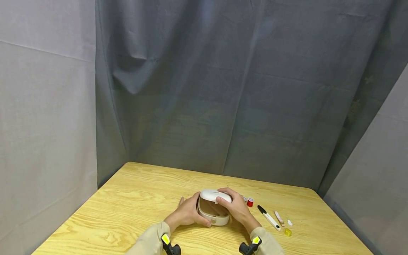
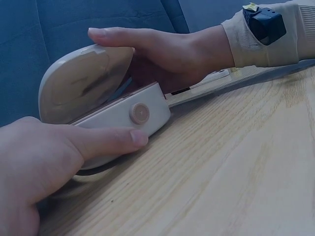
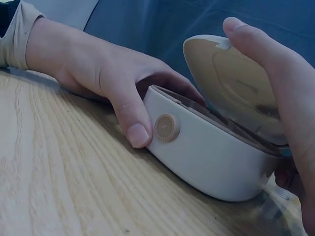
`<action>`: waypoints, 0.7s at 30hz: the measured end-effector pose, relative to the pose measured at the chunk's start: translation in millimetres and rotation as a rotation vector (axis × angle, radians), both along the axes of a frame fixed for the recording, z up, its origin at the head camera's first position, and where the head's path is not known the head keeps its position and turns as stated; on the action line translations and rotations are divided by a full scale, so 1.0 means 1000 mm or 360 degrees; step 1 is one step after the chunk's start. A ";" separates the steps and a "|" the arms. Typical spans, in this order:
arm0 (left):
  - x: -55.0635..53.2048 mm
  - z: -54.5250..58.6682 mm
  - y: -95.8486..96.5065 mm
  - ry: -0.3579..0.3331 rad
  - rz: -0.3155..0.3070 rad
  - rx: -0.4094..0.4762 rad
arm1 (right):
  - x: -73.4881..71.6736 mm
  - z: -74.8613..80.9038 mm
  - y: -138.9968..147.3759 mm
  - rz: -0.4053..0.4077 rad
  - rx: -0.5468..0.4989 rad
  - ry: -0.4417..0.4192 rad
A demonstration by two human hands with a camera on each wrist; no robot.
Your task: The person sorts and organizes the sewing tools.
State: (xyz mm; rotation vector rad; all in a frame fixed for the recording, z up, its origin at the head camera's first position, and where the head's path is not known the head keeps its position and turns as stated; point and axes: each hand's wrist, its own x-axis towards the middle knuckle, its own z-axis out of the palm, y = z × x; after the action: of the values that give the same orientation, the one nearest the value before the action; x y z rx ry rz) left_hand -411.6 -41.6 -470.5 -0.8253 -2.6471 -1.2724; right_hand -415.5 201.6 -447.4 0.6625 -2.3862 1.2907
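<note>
A small white box point(image 1: 220, 221) with a tan inside stands on the table, its hinged lid point(image 1: 211, 194) raised partway. My left hand point(image 1: 188, 211) grips the left side of the base, thumb along the front near a round tan button point(image 3: 167, 128). At the lid's right side, my right hand point(image 1: 238, 208) holds it, thumb at the front edge by a small tab; its other fingers are partly hidden behind the box. What lies inside the box cannot be made out.
Right of the box on the wooden table point(image 1: 143, 191) lie a red thread spool point(image 1: 250, 202), a black-and-white slim tool point(image 1: 269, 217), a small pinkish-white tool point(image 1: 279, 218), a flat white piece point(image 1: 289, 222) and a small yellow round item point(image 1: 288, 232). Grey curtains point(image 1: 204, 88) stand behind.
</note>
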 end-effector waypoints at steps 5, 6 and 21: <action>0.001 0.001 0.001 -0.0023 -0.0011 0.0024 | 0.001 0.003 0.000 0.0029 -0.0021 -0.0059; 0.001 0.000 0.001 -0.0025 -0.0013 0.0027 | 0.001 0.004 0.000 0.0028 -0.0021 -0.0067; 0.001 0.000 0.002 -0.0008 0.0024 0.0015 | 0.000 0.012 0.001 0.0068 -0.0075 -0.0259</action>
State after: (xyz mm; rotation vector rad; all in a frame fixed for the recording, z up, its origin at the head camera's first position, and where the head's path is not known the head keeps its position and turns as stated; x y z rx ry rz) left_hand -410.4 -39.1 -470.6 -0.8004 -2.6439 -1.2841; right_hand -415.3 202.7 -435.0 0.6198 -2.4730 1.4655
